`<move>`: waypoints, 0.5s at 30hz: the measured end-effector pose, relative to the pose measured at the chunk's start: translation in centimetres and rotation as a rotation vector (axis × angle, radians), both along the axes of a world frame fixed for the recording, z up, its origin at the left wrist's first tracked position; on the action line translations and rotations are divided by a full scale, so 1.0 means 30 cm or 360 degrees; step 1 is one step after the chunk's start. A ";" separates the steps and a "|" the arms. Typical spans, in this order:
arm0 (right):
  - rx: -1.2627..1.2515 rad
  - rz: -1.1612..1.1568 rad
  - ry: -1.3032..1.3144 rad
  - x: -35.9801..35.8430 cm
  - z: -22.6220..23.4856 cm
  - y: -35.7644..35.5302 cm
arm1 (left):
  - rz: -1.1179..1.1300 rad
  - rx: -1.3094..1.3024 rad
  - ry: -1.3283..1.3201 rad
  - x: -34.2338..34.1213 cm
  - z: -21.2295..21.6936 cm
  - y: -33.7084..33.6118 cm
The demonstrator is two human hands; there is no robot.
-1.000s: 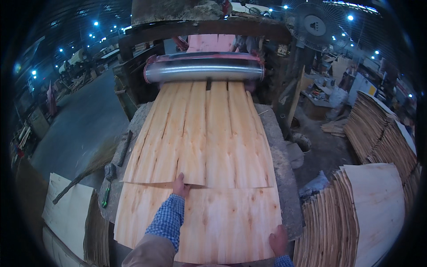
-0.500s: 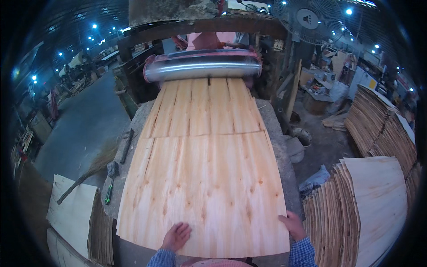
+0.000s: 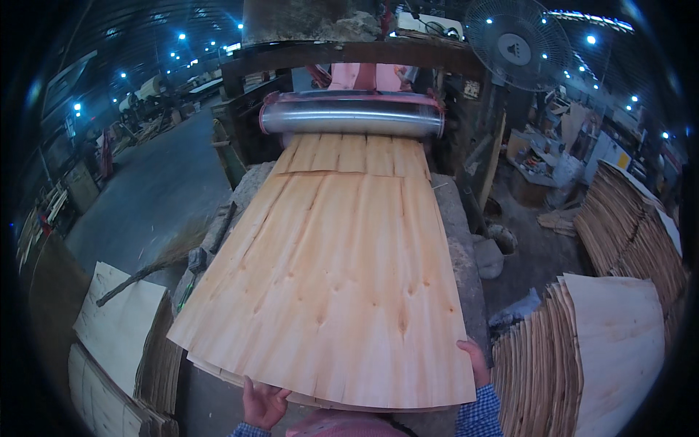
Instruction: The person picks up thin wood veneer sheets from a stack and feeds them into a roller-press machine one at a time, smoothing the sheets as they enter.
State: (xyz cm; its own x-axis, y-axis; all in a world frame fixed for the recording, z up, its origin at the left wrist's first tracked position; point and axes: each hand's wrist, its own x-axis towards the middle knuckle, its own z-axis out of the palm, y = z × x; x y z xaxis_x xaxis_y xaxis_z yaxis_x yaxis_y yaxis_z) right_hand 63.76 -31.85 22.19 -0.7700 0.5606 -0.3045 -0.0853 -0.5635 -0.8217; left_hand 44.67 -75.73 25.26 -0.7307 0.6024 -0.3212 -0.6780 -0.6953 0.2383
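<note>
A wide, pale wood veneer sheet lies in front of me, slightly skewed on other sheets whose edges show beneath its near left corner. Its far edge overlaps another veneer sheet that reaches to a shiny metal roller. My left hand is at the near edge, fingers pointing up against the sheets and thumb spread to the right. At the near right edge my right hand grips the top sheet, some of its fingers hidden. Checked blue cuffs show at both wrists.
Stacks of veneer stand at the right and lower left. A twig broom leans at the left. The stone-like bed borders the sheets. A fan hangs upper right, and a bucket stands on the floor.
The top sheet has slid away toward the roller and turned askew, covering more of the far sheet. My left hand has moved off its surface to its near edge. The view has shifted.
</note>
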 end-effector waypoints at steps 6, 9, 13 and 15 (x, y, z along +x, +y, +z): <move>0.0084 -0.0034 -0.0100 0.000 0.059 -0.037 | -0.0548 -0.0011 0.0267 -0.169 -0.238 -0.085; 0.0232 0.0017 -0.0033 0.011 0.254 -0.089 | -0.0236 -0.0843 0.0182 -0.016 -0.112 -0.051; 0.0361 0.0027 0.0088 0.014 0.387 -0.107 | -0.0183 -0.0752 -0.0198 0.069 -0.151 -0.092; 0.0358 0.0015 0.0023 -0.036 0.340 -0.034 | -0.0285 -0.0809 0.0178 0.008 -0.154 -0.049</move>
